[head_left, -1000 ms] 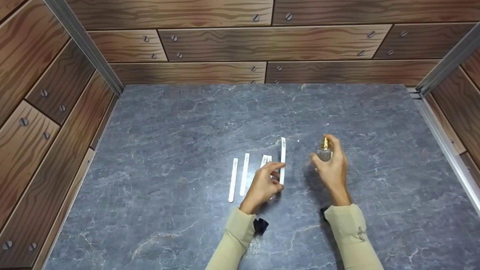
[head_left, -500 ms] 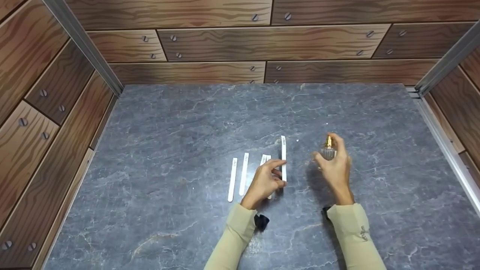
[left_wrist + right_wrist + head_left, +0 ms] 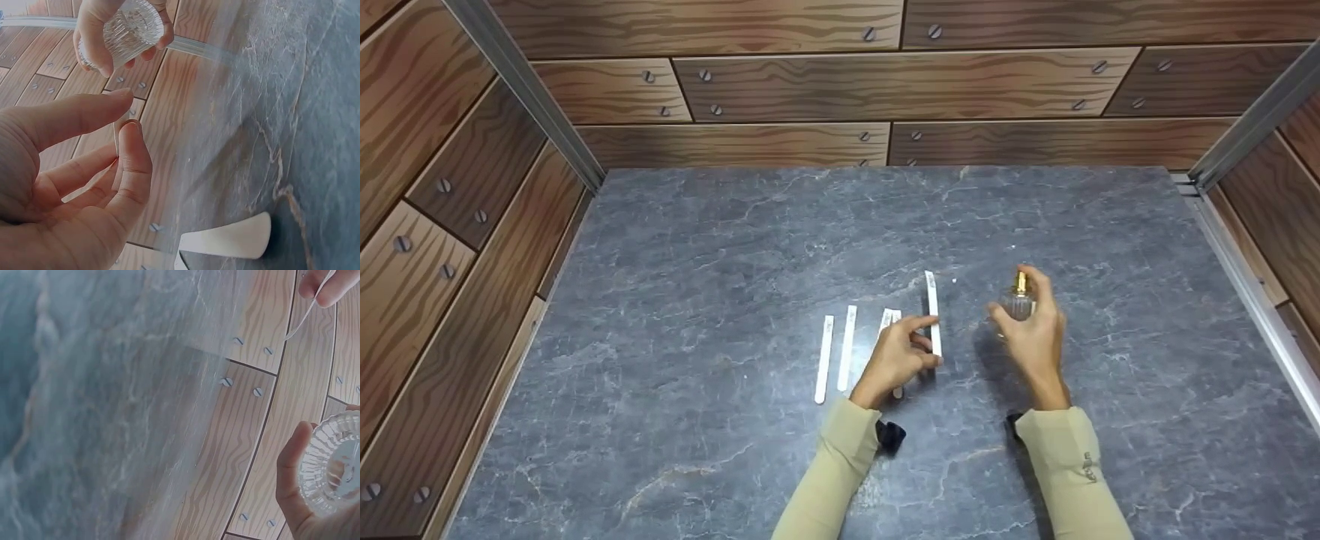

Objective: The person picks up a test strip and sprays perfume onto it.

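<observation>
A white strip (image 3: 934, 311) is pinched at its near end by the left hand (image 3: 896, 358), long axis pointing away from the body. A ribbed glass bottle (image 3: 1018, 301) is grasped upright in the right hand (image 3: 1035, 337), just right of the strip, above the table (image 3: 697, 247).

Staged booth: grey marble tabletop (image 3: 735, 247) boxed by printed wood-plank walls (image 3: 907, 82)
</observation>
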Demonstrator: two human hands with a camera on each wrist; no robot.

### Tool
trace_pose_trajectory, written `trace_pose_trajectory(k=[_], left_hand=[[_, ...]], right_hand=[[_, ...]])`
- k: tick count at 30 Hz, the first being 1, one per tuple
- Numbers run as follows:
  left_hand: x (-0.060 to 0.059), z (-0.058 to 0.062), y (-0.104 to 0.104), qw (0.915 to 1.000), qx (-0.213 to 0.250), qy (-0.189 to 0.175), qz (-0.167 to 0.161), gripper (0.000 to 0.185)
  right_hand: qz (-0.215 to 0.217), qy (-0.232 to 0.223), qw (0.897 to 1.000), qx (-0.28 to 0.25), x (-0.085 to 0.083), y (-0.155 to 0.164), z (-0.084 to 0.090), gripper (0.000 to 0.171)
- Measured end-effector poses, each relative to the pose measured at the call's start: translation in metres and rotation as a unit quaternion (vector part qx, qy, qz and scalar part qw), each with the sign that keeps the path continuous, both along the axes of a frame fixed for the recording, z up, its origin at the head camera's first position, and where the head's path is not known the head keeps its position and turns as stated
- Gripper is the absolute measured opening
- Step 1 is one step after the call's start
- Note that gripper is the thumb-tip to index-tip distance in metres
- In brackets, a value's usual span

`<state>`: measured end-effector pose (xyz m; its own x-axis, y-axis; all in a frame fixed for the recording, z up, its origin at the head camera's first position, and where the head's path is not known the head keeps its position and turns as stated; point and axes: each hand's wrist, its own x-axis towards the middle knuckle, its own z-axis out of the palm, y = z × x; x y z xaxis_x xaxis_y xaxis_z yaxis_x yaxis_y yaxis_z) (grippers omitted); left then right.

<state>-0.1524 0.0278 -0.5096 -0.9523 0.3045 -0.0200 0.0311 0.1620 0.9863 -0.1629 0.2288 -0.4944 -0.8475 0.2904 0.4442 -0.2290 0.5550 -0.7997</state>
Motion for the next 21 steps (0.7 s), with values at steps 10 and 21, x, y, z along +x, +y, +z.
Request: trace_pose_trajectory(k=[10, 21], left_hand=[[-0.007, 0.0, 0.01, 0.9998, -0.012, -0.002, -0.015, 0.057], [-0.016, -0.001, 0.024, 0.9995, -0.023, -0.012, -0.014, 0.051]], right_hand=[[0.004, -0.001, 1.0, -0.025, 0.0, 0.003, 0.002, 0.059], [-0.011, -0.008, 1.0, -0.028, 0.002, 0.007, 0.0, 0.059]])
